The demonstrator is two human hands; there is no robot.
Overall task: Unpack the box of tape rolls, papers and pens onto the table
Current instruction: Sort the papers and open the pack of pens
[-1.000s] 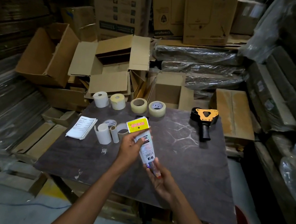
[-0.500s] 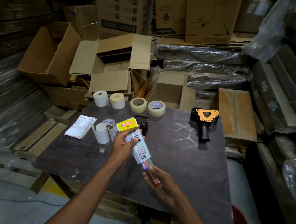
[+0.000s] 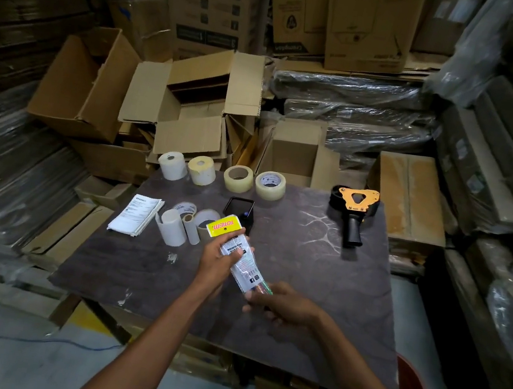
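Stacked cartons ring the dark table (image 3: 315, 304), tape rolls (image 3: 238, 178) lined along twelve o'clock. At centre, the left hand (image 3: 217, 260) grips the pen pack (image 3: 239, 253) mid-body; right hand (image 3: 281, 304) fingers pinch its lower end. Pens step; next, probably set it down near the papers (image 3: 137, 215) at ten o'clock.
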